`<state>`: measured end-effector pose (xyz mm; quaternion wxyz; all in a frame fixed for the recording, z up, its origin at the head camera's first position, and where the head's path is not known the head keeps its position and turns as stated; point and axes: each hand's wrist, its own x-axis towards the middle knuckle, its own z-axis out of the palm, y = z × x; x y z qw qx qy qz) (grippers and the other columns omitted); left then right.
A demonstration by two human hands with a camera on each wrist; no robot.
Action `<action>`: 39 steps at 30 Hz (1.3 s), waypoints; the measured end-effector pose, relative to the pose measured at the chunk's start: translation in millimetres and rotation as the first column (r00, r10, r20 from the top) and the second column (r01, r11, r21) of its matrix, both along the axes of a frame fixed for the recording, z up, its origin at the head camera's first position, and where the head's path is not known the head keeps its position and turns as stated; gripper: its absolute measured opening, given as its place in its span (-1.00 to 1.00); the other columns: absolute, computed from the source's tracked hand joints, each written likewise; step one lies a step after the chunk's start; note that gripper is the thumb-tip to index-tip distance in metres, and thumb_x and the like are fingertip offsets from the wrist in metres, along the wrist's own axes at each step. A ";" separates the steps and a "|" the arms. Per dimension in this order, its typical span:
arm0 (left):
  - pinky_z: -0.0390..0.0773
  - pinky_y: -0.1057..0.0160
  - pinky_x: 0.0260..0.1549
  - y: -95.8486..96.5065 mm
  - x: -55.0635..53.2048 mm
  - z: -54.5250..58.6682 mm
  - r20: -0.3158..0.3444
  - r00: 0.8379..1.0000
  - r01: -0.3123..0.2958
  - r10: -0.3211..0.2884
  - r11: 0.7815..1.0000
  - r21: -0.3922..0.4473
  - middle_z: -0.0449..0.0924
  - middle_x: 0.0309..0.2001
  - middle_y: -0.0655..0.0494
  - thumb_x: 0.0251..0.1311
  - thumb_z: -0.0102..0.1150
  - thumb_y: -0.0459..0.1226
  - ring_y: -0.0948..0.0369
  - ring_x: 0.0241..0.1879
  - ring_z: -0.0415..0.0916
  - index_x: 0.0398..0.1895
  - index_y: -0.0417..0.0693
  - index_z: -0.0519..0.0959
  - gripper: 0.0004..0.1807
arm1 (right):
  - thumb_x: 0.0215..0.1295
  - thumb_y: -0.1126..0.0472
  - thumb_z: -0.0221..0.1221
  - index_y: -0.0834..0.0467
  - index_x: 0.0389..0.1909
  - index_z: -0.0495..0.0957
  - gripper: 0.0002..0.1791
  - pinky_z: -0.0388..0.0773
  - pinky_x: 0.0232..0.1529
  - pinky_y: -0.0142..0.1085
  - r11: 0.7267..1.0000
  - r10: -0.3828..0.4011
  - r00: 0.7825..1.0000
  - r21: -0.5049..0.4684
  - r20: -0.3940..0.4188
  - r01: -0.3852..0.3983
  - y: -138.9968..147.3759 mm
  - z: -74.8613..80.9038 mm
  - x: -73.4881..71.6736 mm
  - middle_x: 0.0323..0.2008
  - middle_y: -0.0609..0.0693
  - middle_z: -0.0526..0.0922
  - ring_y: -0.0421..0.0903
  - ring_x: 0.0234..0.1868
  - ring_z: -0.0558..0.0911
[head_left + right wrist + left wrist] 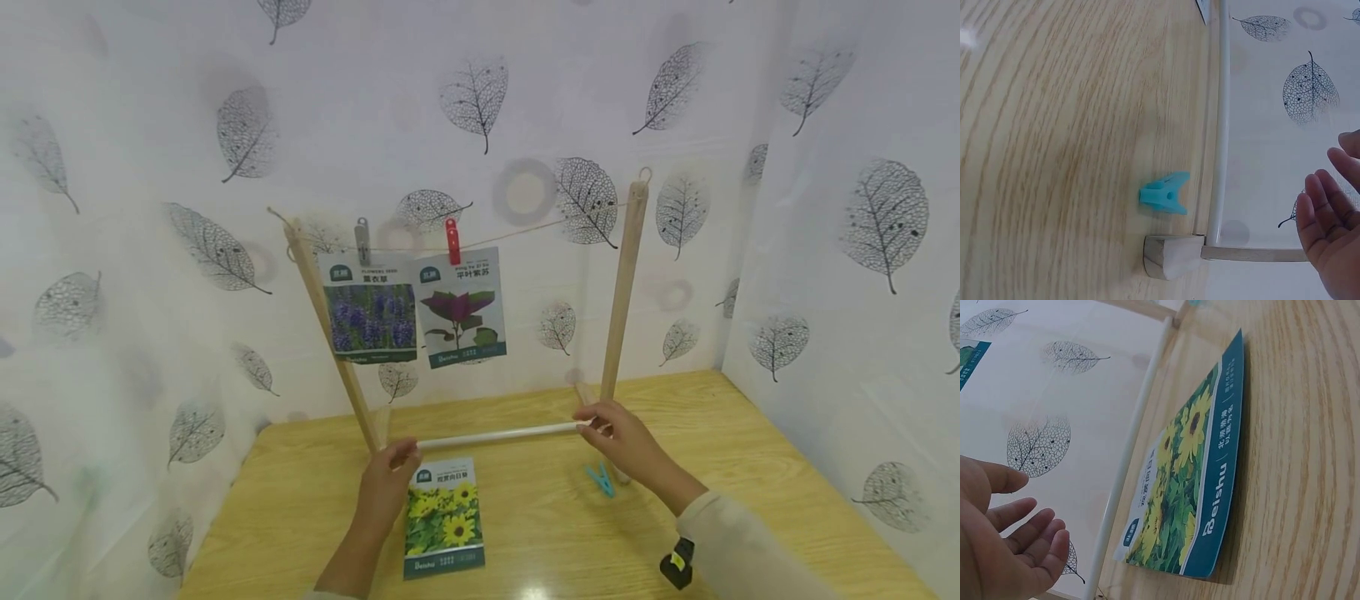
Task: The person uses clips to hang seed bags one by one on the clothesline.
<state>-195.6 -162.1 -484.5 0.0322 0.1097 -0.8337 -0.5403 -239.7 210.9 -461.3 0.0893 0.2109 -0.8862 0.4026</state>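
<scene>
My left hand (387, 482) hovers near the foot of the left wooden post, fingers loosely bent and nothing held, as the left wrist view shows. Below and right of it lies a sunflower seed packet (444, 518) on the table. My right hand (621, 438) is by the lower right post, its fingers (1320, 212) relaxed around nothing. A blue clothespin (600, 480) lies just below that hand. From the string between the posts hang a lavender seed packet (371, 310) under a grey clothespin (363, 242) and a purple-leaf plant packet (461, 308) under a red clothespin (453, 242).
The frame has a left post (330, 333), a right post (624, 292) and a white crossbar (498, 436) low between them. It stands on a wood-grain table (300, 508). Behind hangs a leaf-print curtain (360, 108). A black object (677, 564) sits beside the right sleeve.
</scene>
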 end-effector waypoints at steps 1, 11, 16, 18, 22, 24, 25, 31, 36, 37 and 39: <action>0.48 -0.03 0.18 0.2 0.2 -0.8 0.006 1.000 0.002 -0.002 1.000 0.001 0.52 0.19 0.05 0.34 0.07 -0.04 0.05 0.19 0.47 0.22 0.03 0.47 -0.56 | 0.38 0.09 0.15 0.04 -0.02 0.59 -0.78 0.57 -0.22 -0.40 1.000 -0.003 1.000 0.000 0.013 0.003 0.6 -1.3 0.5 -0.16 -0.09 0.58 -0.21 -0.23 0.58; 0.57 0.03 0.06 -1.4 1.6 -9.0 0.032 0.999 0.024 -0.024 1.000 0.007 0.53 0.17 -0.07 0.33 0.10 -0.08 -0.02 0.16 0.48 0.22 -0.09 0.47 -0.53 | 0.37 0.08 0.16 0.09 -0.03 0.58 -0.75 0.59 -0.15 -0.38 1.000 -0.017 0.996 -0.007 0.093 0.018 3.2 -13.0 4.6 -0.10 0.01 0.59 -0.12 -0.13 0.59; 0.56 -0.02 0.05 -2.6 3.0 -12.5 0.087 0.995 0.055 -0.054 0.998 -0.007 0.48 0.23 -0.12 0.31 0.11 -0.04 -0.08 0.21 0.40 0.26 -0.10 0.42 -0.46 | 0.36 0.05 0.16 0.06 -0.03 0.59 -0.74 0.57 -0.15 -0.36 0.999 -0.051 0.987 0.017 0.149 0.049 4.9 -19.1 6.8 -0.08 0.04 0.57 -0.11 -0.12 0.58; 0.54 -0.05 0.07 -2.6 3.9 -13.7 0.085 0.994 0.063 -0.062 0.998 -0.011 0.46 0.24 -0.13 0.30 0.12 -0.04 -0.10 0.23 0.39 0.27 -0.11 0.41 -0.45 | 0.36 0.03 0.16 0.03 -0.02 0.58 -0.74 0.57 -0.15 -0.34 0.998 -0.061 0.984 0.024 0.169 0.058 5.5 -21.4 7.5 -0.07 0.02 0.57 -0.11 -0.11 0.58; 0.51 -0.09 0.11 -2.4 5.8 -17.0 0.072 0.994 0.081 -0.080 0.997 -0.006 0.44 0.26 -0.15 0.29 0.14 -0.03 -0.14 0.24 0.38 0.28 -0.14 0.40 -0.42 | 0.36 0.01 0.16 0.03 -0.01 0.58 -0.72 0.56 -0.12 -0.28 0.997 -0.071 0.976 0.021 0.207 0.068 6.2 -25.4 8.8 -0.03 0.03 0.55 -0.11 -0.09 0.57; 0.48 -0.11 0.14 -2.3 6.6 -18.7 0.075 0.993 0.087 -0.087 0.996 -0.001 0.43 0.28 -0.18 0.29 0.14 -0.04 -0.16 0.25 0.37 0.29 -0.17 0.39 -0.41 | 0.36 0.01 0.16 0.04 0.00 0.57 -0.71 0.56 -0.11 -0.26 0.997 -0.071 0.973 0.018 0.221 0.069 6.2 -26.9 9.6 -0.01 0.04 0.54 -0.10 -0.08 0.57; 0.48 -0.12 0.14 -2.4 7.0 -19.6 0.079 0.993 0.092 -0.092 0.996 -0.004 0.42 0.28 -0.19 0.30 0.13 -0.04 -0.18 0.25 0.37 0.30 -0.19 0.38 -0.40 | 0.36 0.02 0.16 0.04 0.01 0.57 -0.71 0.56 -0.10 -0.24 0.997 -0.072 0.971 0.016 0.229 0.070 6.0 -27.4 10.3 -0.01 0.04 0.54 -0.10 -0.08 0.57; 0.42 -0.19 0.17 -3.3 9.0 -23.7 0.124 0.988 0.102 -0.096 0.994 -0.042 0.37 0.31 -0.28 0.27 0.15 -0.04 -0.26 0.29 0.30 0.31 -0.25 0.35 -0.35 | 0.35 0.07 0.18 0.13 0.00 0.57 -0.70 0.58 -0.13 -0.21 0.997 -0.079 0.964 0.006 0.255 0.081 5.3 -30.3 13.2 -0.03 0.10 0.55 -0.07 -0.09 0.57; 0.48 -0.16 0.10 -4.2 11.3 -25.3 0.130 0.987 0.100 -0.092 0.993 -0.062 0.39 0.26 -0.32 0.24 0.19 -0.08 -0.23 0.24 0.36 0.29 -0.30 0.36 -0.35 | 0.34 0.09 0.19 0.15 0.00 0.58 -0.70 0.57 -0.16 -0.23 0.993 -0.117 0.953 0.031 0.280 0.113 5.7 -36.6 13.4 -0.01 0.13 0.54 -0.08 -0.11 0.55; 0.50 -0.13 0.07 -4.5 11.9 -25.8 0.133 0.987 0.099 -0.090 0.993 -0.062 0.41 0.24 -0.30 0.24 0.20 -0.09 -0.19 0.21 0.40 0.29 -0.31 0.36 -0.35 | 0.34 0.09 0.19 0.15 -0.01 0.58 -0.70 0.58 -0.15 -0.22 0.992 -0.125 0.952 0.042 0.281 0.118 5.9 -38.0 13.7 -0.01 0.12 0.54 -0.09 -0.11 0.55; 0.53 -0.06 0.01 -5.4 12.7 -26.8 0.135 0.987 0.093 -0.084 0.994 -0.064 0.45 0.20 -0.28 0.23 0.22 -0.09 -0.10 0.14 0.46 0.28 -0.33 0.36 -0.34 | 0.33 0.11 0.19 0.15 -0.01 0.59 -0.71 0.59 -0.13 -0.18 0.990 -0.139 0.950 0.063 0.281 0.126 6.2 -40.6 14.5 0.00 0.13 0.54 -0.08 -0.10 0.56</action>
